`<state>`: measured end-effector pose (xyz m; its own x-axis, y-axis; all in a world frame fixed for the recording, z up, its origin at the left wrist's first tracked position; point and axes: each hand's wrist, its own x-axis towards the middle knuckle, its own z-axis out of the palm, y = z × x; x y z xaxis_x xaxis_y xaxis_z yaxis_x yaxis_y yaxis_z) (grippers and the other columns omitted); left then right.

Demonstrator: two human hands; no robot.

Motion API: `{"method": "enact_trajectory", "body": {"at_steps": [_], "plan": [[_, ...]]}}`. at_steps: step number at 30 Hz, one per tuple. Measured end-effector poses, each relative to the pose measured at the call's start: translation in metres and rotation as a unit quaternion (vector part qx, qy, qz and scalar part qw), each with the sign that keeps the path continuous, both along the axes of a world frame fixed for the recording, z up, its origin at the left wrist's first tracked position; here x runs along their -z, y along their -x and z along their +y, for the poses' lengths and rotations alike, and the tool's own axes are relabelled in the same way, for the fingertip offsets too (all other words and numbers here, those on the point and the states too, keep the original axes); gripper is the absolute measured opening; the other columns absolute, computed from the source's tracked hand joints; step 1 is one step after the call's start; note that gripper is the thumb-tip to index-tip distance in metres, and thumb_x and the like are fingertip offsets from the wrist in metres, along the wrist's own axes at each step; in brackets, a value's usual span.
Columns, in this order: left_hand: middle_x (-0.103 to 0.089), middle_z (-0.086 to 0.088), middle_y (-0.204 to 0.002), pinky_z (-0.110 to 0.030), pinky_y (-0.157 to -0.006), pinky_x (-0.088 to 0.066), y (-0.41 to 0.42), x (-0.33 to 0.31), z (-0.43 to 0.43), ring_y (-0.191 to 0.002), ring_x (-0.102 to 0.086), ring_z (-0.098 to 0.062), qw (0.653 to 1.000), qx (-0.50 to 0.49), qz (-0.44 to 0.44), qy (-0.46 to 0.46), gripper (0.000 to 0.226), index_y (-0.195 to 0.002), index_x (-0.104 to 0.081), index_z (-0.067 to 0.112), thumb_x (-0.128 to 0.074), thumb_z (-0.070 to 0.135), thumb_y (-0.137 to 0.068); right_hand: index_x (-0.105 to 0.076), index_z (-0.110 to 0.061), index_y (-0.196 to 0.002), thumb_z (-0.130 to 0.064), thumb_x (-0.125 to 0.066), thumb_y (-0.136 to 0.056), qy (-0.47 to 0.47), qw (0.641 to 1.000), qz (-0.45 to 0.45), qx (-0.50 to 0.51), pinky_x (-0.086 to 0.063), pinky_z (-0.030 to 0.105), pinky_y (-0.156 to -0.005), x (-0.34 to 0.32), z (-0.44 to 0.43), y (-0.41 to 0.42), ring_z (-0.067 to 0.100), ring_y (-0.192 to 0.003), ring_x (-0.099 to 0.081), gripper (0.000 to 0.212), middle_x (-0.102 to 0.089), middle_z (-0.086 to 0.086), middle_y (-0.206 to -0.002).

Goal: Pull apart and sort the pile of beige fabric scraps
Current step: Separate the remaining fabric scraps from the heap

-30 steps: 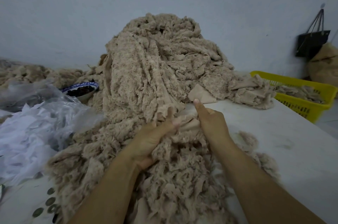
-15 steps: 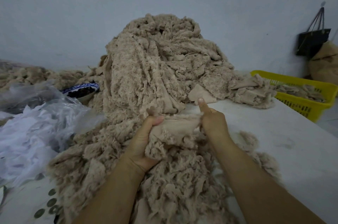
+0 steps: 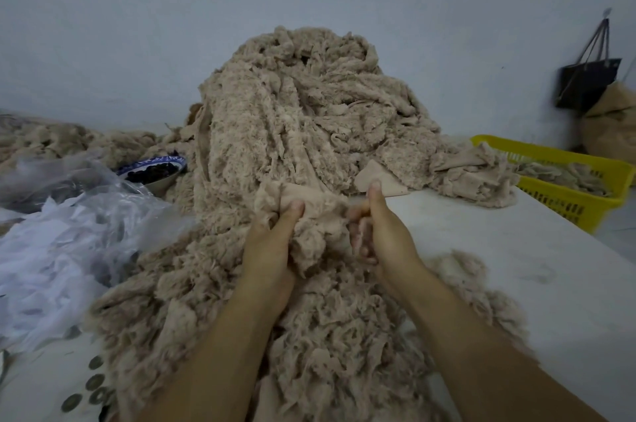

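A tall pile of beige fabric scraps (image 3: 292, 118) rises against the wall and spills forward over the table toward me. My left hand (image 3: 272, 242) grips a bunched beige scrap (image 3: 309, 215) lifted off the pile's front, thumb pressed on top. My right hand (image 3: 382, 232) pinches the same scrap's right end, thumb up, fingers curled under it. A flat, smooth beige piece (image 3: 389, 182) lies just behind my right thumb.
A yellow basket (image 3: 564, 180) holding beige scraps stands at the right, off the table's edge. Clear plastic bags with white material (image 3: 58, 242) lie at the left, with a blue-rimmed bowl (image 3: 155, 170) behind them. A dark bag (image 3: 588, 80) hangs on the wall.
Both hands have lifted the scrap off the pile and bunched it between them. The left thumb has slid up onto its top; the hands are closer together than half a second ago.
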<state>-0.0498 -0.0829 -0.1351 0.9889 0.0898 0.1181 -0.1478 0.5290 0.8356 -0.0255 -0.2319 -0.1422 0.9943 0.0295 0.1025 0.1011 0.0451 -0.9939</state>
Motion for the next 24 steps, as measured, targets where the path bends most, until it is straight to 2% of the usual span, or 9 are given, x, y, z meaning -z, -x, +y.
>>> {"method": "enact_trajectory", "body": {"at_steps": [1,3,4,8,11,15,19,21,24], "plan": [[-0.072,-0.016,-0.118,-0.037,-0.083,-0.060,0.002,0.000,-0.002,-0.110,-0.070,-0.029,1.000,-0.003,-0.016,-0.021,0.037,-0.130,-0.060,0.007,-0.063,0.013,-0.094,-0.067,-0.042,-0.073,-0.096,-0.029,-0.068,0.021,0.999,-0.016,-0.019,-0.041,0.023,-0.054,-0.002,0.002,0.003,0.004,-0.054,-0.054,0.067,-0.058,-0.013,-0.064],[-0.072,-0.016,-0.117,-0.035,-0.084,-0.059,0.004,0.003,-0.005,-0.109,-0.070,-0.029,0.996,-0.003,-0.048,-0.075,0.030,-0.127,-0.063,0.006,-0.060,0.013,-0.098,-0.065,-0.050,-0.087,-0.098,-0.031,-0.068,0.078,0.994,-0.050,-0.049,-0.048,0.023,-0.071,-0.003,0.009,0.010,-0.004,-0.074,-0.061,0.062,-0.066,-0.023,-0.082],[-0.073,-0.016,-0.114,-0.035,-0.085,-0.059,0.004,0.005,-0.006,-0.108,-0.070,-0.029,0.993,-0.013,-0.055,-0.103,0.026,-0.123,-0.066,0.007,-0.059,0.015,-0.099,-0.062,-0.043,-0.090,-0.093,-0.035,-0.074,0.116,0.989,-0.072,-0.053,-0.047,0.020,-0.072,-0.003,0.012,0.013,-0.006,-0.075,-0.060,0.059,-0.064,-0.024,-0.082],[-0.077,-0.008,-0.106,-0.040,-0.085,-0.057,0.005,0.008,-0.010,-0.102,-0.072,-0.026,0.988,-0.045,-0.036,-0.144,0.017,-0.102,-0.078,0.024,-0.061,0.023,-0.098,-0.039,-0.024,-0.074,-0.044,-0.040,-0.104,0.227,0.961,-0.155,0.040,-0.034,0.016,-0.049,-0.003,0.014,0.009,0.000,-0.051,-0.043,0.036,-0.045,-0.007,-0.064],[-0.077,0.001,-0.104,-0.031,-0.080,-0.059,0.006,0.006,-0.015,-0.100,-0.073,-0.017,0.985,-0.037,-0.040,-0.161,0.023,-0.093,-0.079,0.039,-0.061,0.026,-0.094,-0.040,-0.025,-0.076,-0.042,-0.032,-0.106,0.211,0.962,-0.136,0.106,-0.033,0.017,-0.048,-0.003,0.009,0.005,0.003,-0.057,-0.046,0.036,-0.047,-0.003,-0.068],[-0.078,0.004,-0.102,-0.029,-0.078,-0.059,0.005,0.008,-0.017,-0.099,-0.073,-0.015,0.990,-0.042,-0.002,-0.135,0.027,-0.090,-0.080,0.039,-0.062,0.020,-0.098,-0.049,-0.028,-0.083,-0.048,-0.029,-0.106,0.134,0.982,-0.070,0.113,-0.037,0.017,-0.059,-0.001,0.012,0.001,0.006,-0.074,-0.053,0.036,-0.055,-0.006,-0.079],[-0.075,-0.001,-0.113,-0.037,-0.086,-0.058,0.006,0.007,-0.018,-0.106,-0.071,-0.019,0.993,-0.029,0.026,-0.112,0.027,-0.121,-0.069,0.019,-0.065,0.022,-0.095,-0.063,-0.023,-0.100,-0.053,-0.034,-0.103,0.044,0.993,-0.016,0.107,-0.052,0.038,-0.085,0.002,0.012,-0.004,0.016,-0.096,-0.064,0.042,-0.068,-0.003,-0.100],[-0.077,-0.008,-0.105,-0.035,-0.075,-0.060,0.006,0.006,-0.016,-0.096,-0.074,-0.023,0.995,-0.014,0.044,-0.087,0.019,-0.110,-0.075,0.013,-0.065,0.018,-0.094,-0.062,-0.024,-0.079,-0.055,-0.040,-0.101,0.008,0.994,-0.009,0.107,-0.052,0.033,-0.068,0.003,0.007,-0.005,0.013,-0.073,-0.064,0.045,-0.068,-0.005,-0.080],[-0.075,-0.013,-0.087,-0.033,-0.062,-0.060,0.007,0.001,-0.005,-0.076,-0.073,-0.024,0.997,0.029,0.070,-0.034,0.020,-0.076,-0.080,0.011,-0.063,0.010,-0.086,-0.042,-0.021,-0.060,-0.049,-0.045,-0.102,-0.040,0.992,0.017,0.120,-0.028,0.018,-0.040,-0.001,-0.008,-0.007,0.009,-0.037,-0.032,0.051,-0.040,-0.004,-0.049]]}}
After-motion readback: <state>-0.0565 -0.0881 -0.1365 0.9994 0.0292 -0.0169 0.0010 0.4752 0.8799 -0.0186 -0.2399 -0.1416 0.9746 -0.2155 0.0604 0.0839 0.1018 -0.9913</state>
